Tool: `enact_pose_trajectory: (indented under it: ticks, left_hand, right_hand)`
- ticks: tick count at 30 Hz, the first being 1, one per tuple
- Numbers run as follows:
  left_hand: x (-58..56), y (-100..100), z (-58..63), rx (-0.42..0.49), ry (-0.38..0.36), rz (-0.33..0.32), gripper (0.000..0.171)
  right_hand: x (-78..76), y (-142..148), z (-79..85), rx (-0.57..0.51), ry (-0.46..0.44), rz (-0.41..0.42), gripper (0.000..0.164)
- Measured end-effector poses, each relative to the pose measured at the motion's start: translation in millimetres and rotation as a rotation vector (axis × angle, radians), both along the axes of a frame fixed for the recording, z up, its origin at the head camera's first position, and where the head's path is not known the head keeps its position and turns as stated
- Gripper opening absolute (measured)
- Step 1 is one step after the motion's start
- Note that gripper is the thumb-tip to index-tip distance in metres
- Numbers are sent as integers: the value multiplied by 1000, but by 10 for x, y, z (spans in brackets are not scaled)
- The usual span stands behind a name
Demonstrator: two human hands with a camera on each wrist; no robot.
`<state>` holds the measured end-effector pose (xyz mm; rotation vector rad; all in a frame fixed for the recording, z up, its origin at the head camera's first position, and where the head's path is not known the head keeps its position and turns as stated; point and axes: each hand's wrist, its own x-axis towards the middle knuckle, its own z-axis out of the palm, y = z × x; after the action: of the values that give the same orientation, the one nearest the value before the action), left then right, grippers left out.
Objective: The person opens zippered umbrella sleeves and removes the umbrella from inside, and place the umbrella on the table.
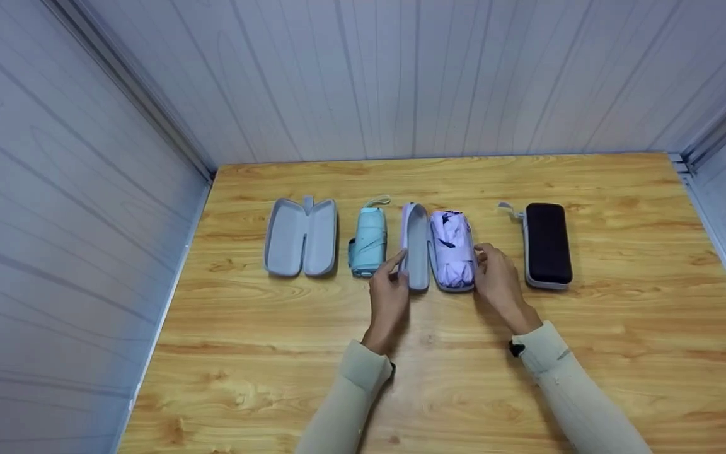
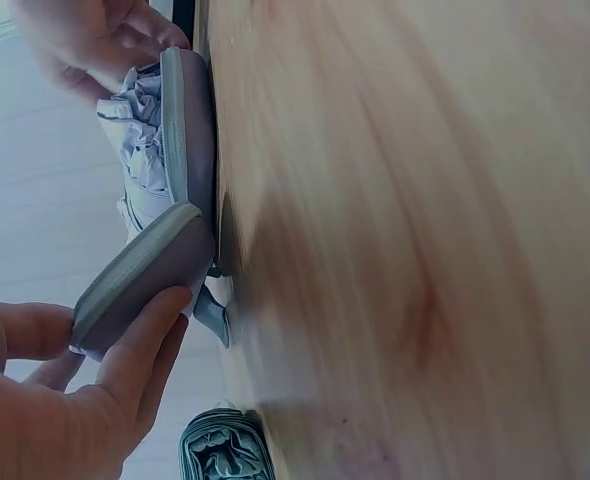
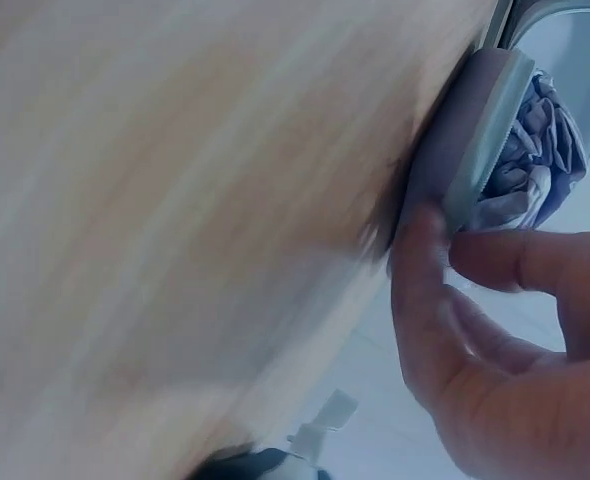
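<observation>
Head view, lilac case (image 1: pixel 405 227): spread at the frame's centre, its left half (image 1: pixel 420 252) tilted up, its right half (image 1: pixel 454 289) filled by a folded lilac umbrella (image 1: pixel 454 249).
Left hand (image 1: pixel 389 299): at the left half's outer edge, close to the teal umbrella (image 1: pixel 370 236); a wide elbow or knuckle swing could nudge that.
Right hand (image 1: pixel 500 280): at the right half's edge; it likely steadies it, so letting go could allow the case to skid on the smooth table (image 1: pixel 432 372).
Onlookers: grey case (image 1: pixel 321 243) left of centre, dark case (image 1: pixel 549 246) right of centre, probably out of harm's way.
Left wrist view, pinch: left thumb and fingers clasp the tilted half, lower left; an uneven pull could twist the hinge.
Right wrist view, bulge: right thumb and finger pinch the rim, right of centre; umbrella cloth swells above the zip, upper right, and might snag in the teeth if the halves met untucked.
</observation>
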<state>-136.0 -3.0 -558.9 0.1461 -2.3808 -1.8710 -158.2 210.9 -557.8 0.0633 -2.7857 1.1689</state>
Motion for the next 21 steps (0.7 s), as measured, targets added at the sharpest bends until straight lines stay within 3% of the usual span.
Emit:
enact_pose_trajectory:
  ticks: [3,11,15,21]
  left_hand:
    - [7,13,6,-7,-4,1,45]
    - [7,28,14,-50,2,-8,44]
    - [11,39,11,-62,26,-13,43]
    - [22,51,28,-61,29,-13,44]
  right_hand:
    - [33,-85,39,31,26,11,39]
    - [90,-359,116,194,-106,86,78]
    - [88,-457,109,287,-96,70,80]
    - [49,-561,117,337,-98,27,83]
